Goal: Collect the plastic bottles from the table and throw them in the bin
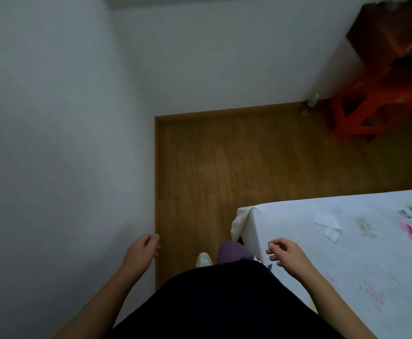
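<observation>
My left hand (143,250) hangs close to the white wall with its fingers loosely curled and nothing in it. My right hand (286,256) hovers over the near corner of the table (285,216), fingers apart and holding nothing. The table wears a white cloth with pink flowers. A clear plastic bottle (313,100) stands on the floor in the far corner by the wall. No bin shows in this view.
An orange plastic stool (371,111) stands at the far right under a dark brown piece of furniture (395,33). White paper scraps (328,225) lie on the cloth. A wooden floor (224,162) runs ahead between the left wall and the table.
</observation>
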The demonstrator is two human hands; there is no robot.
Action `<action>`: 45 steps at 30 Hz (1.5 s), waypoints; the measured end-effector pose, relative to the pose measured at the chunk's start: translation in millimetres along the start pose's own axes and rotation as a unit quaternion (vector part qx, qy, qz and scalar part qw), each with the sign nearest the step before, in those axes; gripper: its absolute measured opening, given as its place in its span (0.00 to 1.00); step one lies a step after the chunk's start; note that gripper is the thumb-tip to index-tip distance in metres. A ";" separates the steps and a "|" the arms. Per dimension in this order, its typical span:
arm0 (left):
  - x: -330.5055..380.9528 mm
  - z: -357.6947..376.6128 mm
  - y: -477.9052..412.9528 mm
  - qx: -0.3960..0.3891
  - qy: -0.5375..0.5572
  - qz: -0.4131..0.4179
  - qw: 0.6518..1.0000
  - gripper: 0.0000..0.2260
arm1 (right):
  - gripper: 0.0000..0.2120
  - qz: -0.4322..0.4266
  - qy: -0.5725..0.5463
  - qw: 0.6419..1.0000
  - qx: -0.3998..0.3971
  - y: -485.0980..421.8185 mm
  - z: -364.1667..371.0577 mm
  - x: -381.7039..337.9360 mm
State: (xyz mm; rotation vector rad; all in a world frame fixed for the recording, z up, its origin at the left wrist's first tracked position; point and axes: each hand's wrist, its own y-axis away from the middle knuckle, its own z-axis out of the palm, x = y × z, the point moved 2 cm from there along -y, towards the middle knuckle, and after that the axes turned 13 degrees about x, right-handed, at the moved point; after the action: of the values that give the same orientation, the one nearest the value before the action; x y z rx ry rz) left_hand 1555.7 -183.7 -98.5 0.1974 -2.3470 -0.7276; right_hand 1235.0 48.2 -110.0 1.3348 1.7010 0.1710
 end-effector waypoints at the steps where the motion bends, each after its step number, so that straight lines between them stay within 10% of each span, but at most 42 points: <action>1: 16.7 0.0 -9.8 -0.008 -0.003 0.015 1.000 0.12 | 0.07 0.014 -0.003 1.000 0.004 -6.8 -1.0 -1.5; 13: 137.1 -18.4 -159.9 -0.012 -0.068 0.024 0.997 0.13 | 0.07 0.080 -0.044 0.996 0.007 -153.8 1.3 -113.0; 21: 237.5 -33.1 -255.1 0.019 -0.090 0.025 0.995 0.12 | 0.08 -0.020 -0.003 0.999 -0.031 -257.1 -11.1 -256.1; 31: 403.8 43.0 -365.3 -0.096 -0.160 0.096 0.978 0.13 | 0.07 0.061 -0.078 0.994 0.046 -328.9 -68.3 -301.0; 45: 671.9 282.2 -371.1 -0.325 -0.359 0.357 0.799 0.16 | 0.04 0.372 -0.265 0.849 0.265 -288.0 -115.6 -206.0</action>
State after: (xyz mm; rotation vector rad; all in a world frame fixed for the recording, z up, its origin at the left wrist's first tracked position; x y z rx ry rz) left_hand 841.2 -581.3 -106.7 -1.4107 -2.3296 -1.2758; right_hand 946.9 -187.8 -102.5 2.1709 0.7072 -0.2371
